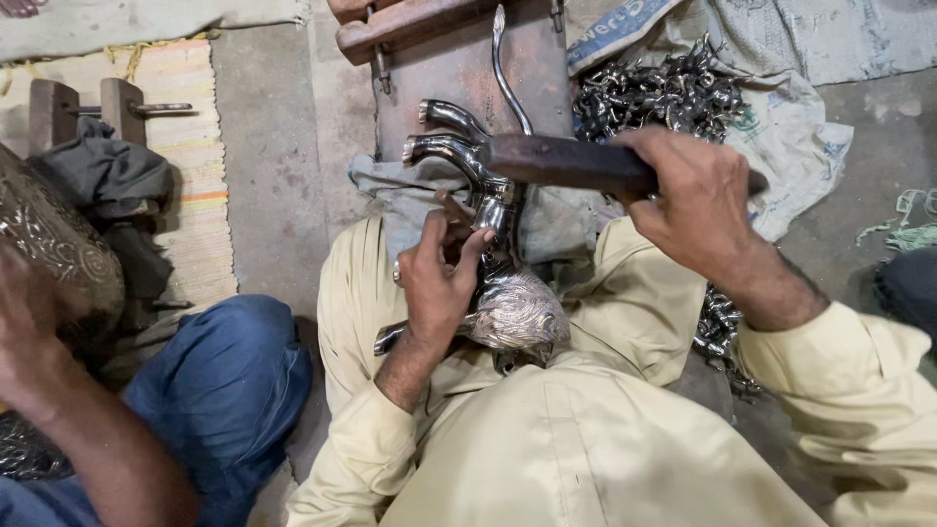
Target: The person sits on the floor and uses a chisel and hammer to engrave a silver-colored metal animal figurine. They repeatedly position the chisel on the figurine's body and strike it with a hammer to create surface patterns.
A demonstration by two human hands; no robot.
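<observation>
My left hand (439, 278) grips a small punch (455, 210) set against a shiny silver animal figurine (512, 303) that lies in my lap, legs (447, 146) pointing away from me. My right hand (688, 200) is closed around the dark wooden handle of a hammer (566, 161), held level just above the figurine's legs. I sit cross-legged in pale yellow clothes, with a grey cloth (390, 200) under the piece.
A brown wooden block with a metal hook (459, 59) stands ahead. A heap of shiny metal parts (664, 93) lies on a white sack at the upper right. At the left, another person in blue trousers (220, 390) holds an embossed metal vessel (54, 244).
</observation>
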